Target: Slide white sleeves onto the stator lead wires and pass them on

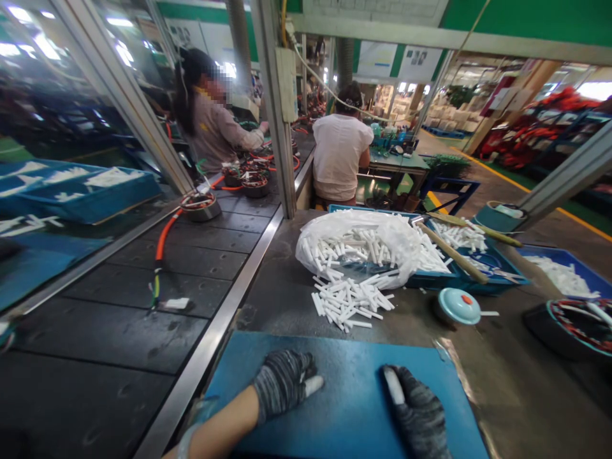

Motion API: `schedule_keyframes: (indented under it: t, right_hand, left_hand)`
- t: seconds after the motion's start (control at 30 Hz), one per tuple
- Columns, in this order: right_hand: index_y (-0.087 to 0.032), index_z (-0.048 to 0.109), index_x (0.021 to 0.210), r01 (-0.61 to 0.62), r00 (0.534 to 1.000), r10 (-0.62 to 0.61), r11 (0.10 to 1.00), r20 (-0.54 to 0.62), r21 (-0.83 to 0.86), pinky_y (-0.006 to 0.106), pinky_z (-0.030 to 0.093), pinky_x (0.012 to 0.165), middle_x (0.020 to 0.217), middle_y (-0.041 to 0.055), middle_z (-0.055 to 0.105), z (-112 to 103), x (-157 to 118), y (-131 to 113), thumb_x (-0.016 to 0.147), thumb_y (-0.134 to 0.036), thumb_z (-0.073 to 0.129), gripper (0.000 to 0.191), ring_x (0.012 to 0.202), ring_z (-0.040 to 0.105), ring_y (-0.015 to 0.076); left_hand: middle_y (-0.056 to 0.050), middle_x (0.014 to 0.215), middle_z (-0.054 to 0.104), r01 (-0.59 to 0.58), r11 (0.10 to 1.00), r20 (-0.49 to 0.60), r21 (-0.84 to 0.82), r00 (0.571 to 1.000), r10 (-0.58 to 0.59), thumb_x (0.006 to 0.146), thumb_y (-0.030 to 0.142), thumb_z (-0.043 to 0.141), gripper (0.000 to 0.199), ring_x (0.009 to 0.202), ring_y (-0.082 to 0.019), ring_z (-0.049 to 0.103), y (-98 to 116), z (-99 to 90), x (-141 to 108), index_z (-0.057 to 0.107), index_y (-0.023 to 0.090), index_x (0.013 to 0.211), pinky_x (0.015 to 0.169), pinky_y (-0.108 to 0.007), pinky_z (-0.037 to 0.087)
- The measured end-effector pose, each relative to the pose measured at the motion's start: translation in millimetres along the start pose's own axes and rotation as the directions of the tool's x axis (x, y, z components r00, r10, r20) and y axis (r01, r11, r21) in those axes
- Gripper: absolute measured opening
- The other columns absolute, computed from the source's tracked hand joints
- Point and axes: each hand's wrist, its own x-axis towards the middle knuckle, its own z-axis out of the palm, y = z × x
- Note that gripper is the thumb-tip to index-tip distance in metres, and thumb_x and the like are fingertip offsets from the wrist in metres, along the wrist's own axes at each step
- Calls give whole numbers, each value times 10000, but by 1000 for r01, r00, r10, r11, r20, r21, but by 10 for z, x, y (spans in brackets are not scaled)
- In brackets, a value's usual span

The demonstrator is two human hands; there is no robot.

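Note:
My left hand (284, 384), in a grey and black striped knit glove, rests over the left part of a blue mat (344, 370). Its fingers bend loosely, and the white-covered thumb stands apart from them, pointing right. Over the right part of the same mat is my right hand (417, 411), gloved alike and slightly blurred. Its white-tipped thumb is stretched forward; the other fingers are partly hidden. I see nothing held in either hand. Just beyond the mat lies a loose pile of short white tubes (351, 303), spilling from a clear plastic bag (313, 239).
A lidded light-blue bowl (459, 306) stands right of the pile. Behind it, a wooden-handled tool (452, 255) and scissors (502, 273) lie across blue trays. A wound motor stator (574, 328) sits far right. Left runs a dark conveyor (191, 274) with orange-sleeved cable (165, 236). Two people sit ahead.

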Motion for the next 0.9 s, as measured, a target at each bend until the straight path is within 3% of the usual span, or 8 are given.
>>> schedule_keyframes:
  t: [0.47,0.9]
  right_hand:
    - [-228,840,931,64,997,-65,998,-46,-27,426,640,866,947,139,798,38,-6,39,862,-878,350,817,874,785,308]
    - [-231,838,917,5,999,-6,1000,-44,-12,427,623,893,956,150,799,27,-4,23,819,-907,384,821,899,780,327]
  left_hand:
    - [-86,961,787,-4,1000,10,3,1000,4,977,523,428,443,907,-283,746,6,-15,-1,726,195,952,791,-369,526]
    - [-91,957,789,-6,1000,15,1,1000,6,980,512,440,433,900,-277,748,5,-38,4,729,192,947,779,-353,520]
